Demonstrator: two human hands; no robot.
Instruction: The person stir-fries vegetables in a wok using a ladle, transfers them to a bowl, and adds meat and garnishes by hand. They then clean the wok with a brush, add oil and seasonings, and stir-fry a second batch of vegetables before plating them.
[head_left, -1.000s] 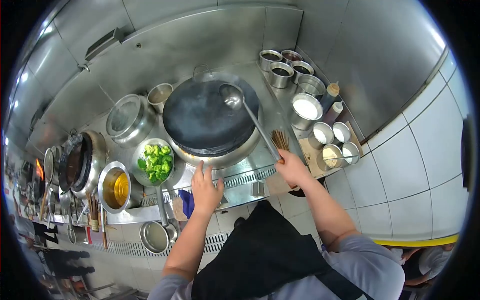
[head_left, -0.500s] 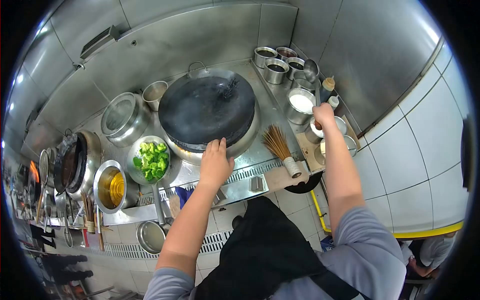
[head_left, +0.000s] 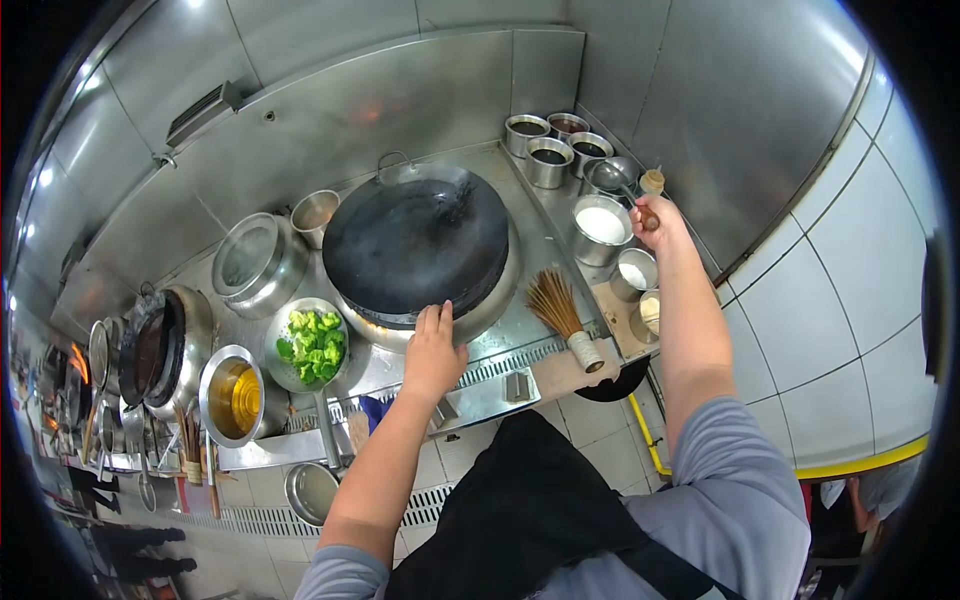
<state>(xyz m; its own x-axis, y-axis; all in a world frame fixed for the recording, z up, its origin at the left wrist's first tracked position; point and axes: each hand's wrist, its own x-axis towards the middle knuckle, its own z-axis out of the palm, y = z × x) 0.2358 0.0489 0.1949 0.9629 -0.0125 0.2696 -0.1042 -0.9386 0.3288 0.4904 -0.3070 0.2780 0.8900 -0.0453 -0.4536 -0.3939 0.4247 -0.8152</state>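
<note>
With my right hand [head_left: 657, 222] I grip the wooden handle of a metal ladle [head_left: 612, 176]; its bowl is over the pots behind the white-filled pot [head_left: 602, 222]. My left hand [head_left: 436, 350] rests at the near rim of a large black wok [head_left: 415, 245], fingers on the edge. Whether those fingers pinch the rim is hard to make out. The wok sits tilted on a round steel burner and holds no food. Left of it, a strainer of green broccoli [head_left: 312, 347] lies beside a pot of yellow oil [head_left: 238, 398]. A bamboo brush [head_left: 562, 315] lies to the wok's right.
Several steel pots of dark sauce [head_left: 549, 158] stand at the back right, near a squeeze bottle [head_left: 652, 182]. A second wok [head_left: 150, 350] is at the left. A lidded steel pot [head_left: 255, 262] stands behind the broccoli. A pan [head_left: 312, 492] hangs below the counter's edge.
The ladle has been lowered from upright to a slant, its bowl nearer the pots. My right hand has turned and shifted slightly. My left hand stays at the wok's rim.
</note>
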